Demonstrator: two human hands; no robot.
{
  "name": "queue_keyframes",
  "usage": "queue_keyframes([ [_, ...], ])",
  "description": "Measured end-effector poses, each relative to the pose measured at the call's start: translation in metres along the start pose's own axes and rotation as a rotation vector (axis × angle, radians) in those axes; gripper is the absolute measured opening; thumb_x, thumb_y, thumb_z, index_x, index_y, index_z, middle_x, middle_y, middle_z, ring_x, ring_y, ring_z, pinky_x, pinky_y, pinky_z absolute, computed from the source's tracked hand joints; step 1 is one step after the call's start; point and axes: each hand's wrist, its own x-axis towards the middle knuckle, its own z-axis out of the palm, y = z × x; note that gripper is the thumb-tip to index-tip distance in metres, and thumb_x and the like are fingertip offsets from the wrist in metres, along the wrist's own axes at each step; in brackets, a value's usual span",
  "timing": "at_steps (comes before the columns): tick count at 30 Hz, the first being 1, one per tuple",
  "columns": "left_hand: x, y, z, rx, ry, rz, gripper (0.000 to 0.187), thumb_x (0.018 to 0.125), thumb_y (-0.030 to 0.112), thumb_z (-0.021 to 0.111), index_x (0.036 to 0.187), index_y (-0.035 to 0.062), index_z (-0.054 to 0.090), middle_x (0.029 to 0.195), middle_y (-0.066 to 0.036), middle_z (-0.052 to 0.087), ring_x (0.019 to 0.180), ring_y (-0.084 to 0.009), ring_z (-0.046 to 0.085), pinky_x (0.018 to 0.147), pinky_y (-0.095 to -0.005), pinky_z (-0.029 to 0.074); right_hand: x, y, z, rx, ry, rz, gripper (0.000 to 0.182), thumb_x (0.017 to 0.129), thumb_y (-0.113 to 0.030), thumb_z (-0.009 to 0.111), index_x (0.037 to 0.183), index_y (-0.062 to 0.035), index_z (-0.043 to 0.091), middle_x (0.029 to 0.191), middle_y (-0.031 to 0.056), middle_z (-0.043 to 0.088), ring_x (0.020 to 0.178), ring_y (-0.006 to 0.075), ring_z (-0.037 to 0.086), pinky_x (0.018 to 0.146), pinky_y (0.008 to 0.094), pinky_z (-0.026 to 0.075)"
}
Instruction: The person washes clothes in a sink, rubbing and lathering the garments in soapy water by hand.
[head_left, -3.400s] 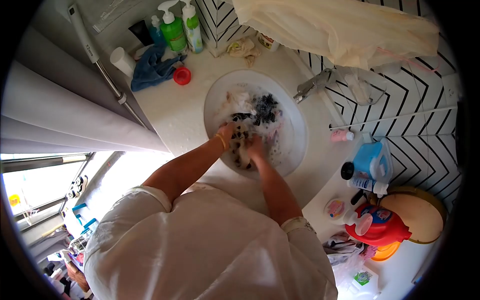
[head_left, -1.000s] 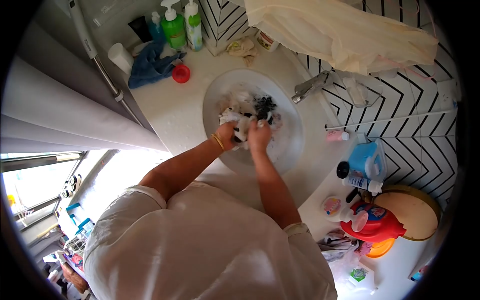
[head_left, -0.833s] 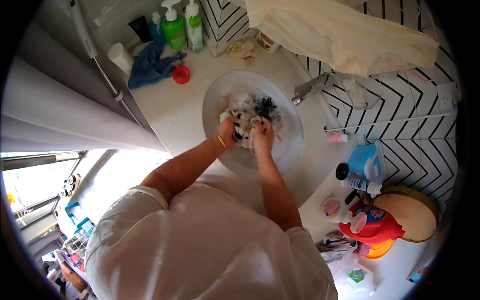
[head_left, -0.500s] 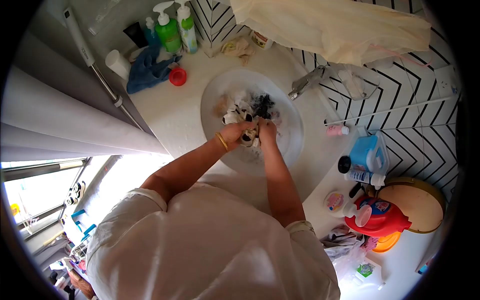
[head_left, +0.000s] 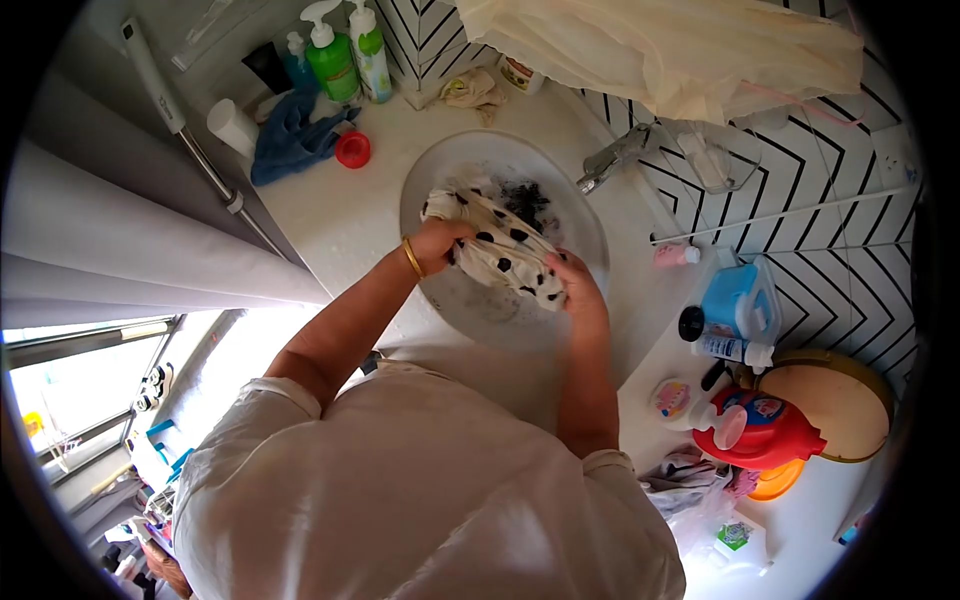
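A wet white cloth with black spots is stretched between my two hands over the round white sink. My left hand, with a gold bangle at the wrist, is closed on the cloth's left part. At its right end my right hand grips the edge between thumb and fingers. Behind the cloth, a dark bunched item lies in the sink among suds. What sits under the cloth is hidden.
A metal faucet reaches over the sink's right rim. A red round container and blue cloth lie at the left, near a green pump bottle. A red detergent bottle lies on the right counter.
My hands were close together on the bunched cloth; they have moved apart, and the cloth is spread out between them.
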Motion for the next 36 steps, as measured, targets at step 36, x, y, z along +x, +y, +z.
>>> queue_keyframes([
  [36,0.030,-0.050,0.012,-0.255,0.212,-0.251,0.029,0.085,0.026,0.046,0.107,0.0079,0.053,0.097,-0.007,0.060,0.085,-0.0221,0.059,0.077,-0.0352,0.048,0.029,0.066,0.094,-0.896,0.588,-0.547,0.028,0.081,-0.027,0.054,0.081,0.0004,0.050,0.078,0.0195,0.054,0.072,0.0324,0.054,0.063,0.0396,0.042],
])
